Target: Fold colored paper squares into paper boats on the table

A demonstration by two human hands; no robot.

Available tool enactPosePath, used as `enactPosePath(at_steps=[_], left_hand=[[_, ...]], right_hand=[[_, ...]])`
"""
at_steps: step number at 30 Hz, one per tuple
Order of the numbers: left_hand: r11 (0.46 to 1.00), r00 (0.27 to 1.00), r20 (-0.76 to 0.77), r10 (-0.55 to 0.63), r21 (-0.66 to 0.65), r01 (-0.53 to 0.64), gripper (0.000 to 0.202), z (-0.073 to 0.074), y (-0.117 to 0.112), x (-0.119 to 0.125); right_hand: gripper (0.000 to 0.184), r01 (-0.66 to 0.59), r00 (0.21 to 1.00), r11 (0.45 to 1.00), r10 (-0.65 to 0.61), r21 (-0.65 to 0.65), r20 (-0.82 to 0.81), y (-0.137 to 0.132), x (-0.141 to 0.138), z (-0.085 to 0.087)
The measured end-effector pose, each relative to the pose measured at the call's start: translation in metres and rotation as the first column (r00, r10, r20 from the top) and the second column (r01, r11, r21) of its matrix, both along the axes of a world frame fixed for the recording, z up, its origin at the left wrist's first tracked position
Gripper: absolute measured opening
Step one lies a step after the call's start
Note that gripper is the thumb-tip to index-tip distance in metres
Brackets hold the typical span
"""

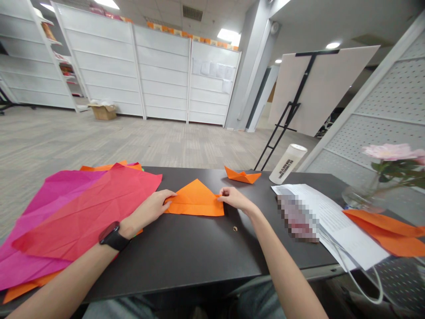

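Note:
A folded sheet of orange paper (pixel 195 199) lies on the dark table, with a pointed top and a folded band along its lower edge. My left hand (pixel 157 204) is closed on its left end, thumb and fingers pinching the edge. At the opposite end, my right hand (pixel 235 197) pinches the right corner of the band. Behind it sits a finished-looking orange paper boat (pixel 242 176). A smartwatch (pixel 114 236) is on my left wrist. The undersides of the paper and some fingertips are hidden.
Large red paper sheets (pixel 99 212) and magenta paper (pixel 49 208) cover the table's left side. On the right are a white cylinder (pixel 288 164), printed pages (pixel 332 226), a white cable (pixel 378 288), an orange paper piece (pixel 388 232) and a flower vase (pixel 360 197). A small ring (pixel 235 228) lies nearby.

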State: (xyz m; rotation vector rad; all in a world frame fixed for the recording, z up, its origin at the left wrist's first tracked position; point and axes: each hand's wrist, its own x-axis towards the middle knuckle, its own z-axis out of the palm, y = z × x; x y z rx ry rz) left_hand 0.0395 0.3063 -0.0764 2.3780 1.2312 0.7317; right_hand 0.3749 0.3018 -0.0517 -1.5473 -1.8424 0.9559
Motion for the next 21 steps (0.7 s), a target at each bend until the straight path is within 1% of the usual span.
enactPosePath(at_steps=[5,8,9,11,13,16,18,21], left_hand=[[1.0,1.0,-0.005,-0.009,0.005,0.009,0.032,-0.002,0.001,-0.001],[1.0,1.0,-0.004,-0.015,0.012,0.015,0.032,-0.002,0.001,-0.001],[1.0,1.0,-0.004,-0.017,0.021,0.017,0.031,-0.002,0.001,-0.001],[0.997,0.999,-0.018,-0.038,0.064,0.039,0.031,-0.004,0.001,-0.002],[0.989,0.995,-0.054,-0.089,0.112,0.095,0.034,-0.006,0.0,-0.003],[0.979,0.981,-0.111,-0.159,0.11,0.171,0.042,-0.006,-0.005,-0.001],[0.984,0.977,-0.149,-0.152,0.07,0.163,0.044,-0.002,-0.01,0.002],[0.993,0.977,-0.184,-0.111,0.016,0.116,0.042,0.008,-0.015,0.007]], right_hand=[[0.01,0.058,0.991,0.993,-0.07,0.105,0.114,0.003,0.004,-0.005],[0.005,0.041,0.976,0.981,-0.08,0.192,0.202,0.002,0.003,-0.007],[0.006,0.025,0.971,0.975,-0.077,0.22,0.228,0.002,0.002,-0.008],[0.017,-0.013,0.961,0.961,-0.065,0.275,0.271,0.0,0.0,-0.007],[0.03,-0.062,0.95,0.946,-0.042,0.32,0.309,-0.002,-0.003,-0.004],[0.033,-0.161,0.929,0.922,0.021,0.353,0.369,-0.008,-0.009,0.004],[0.036,-0.226,0.913,0.904,0.067,0.364,0.402,-0.013,-0.015,0.01],[0.048,-0.329,0.89,0.869,0.154,0.37,0.429,-0.021,-0.025,0.015]])
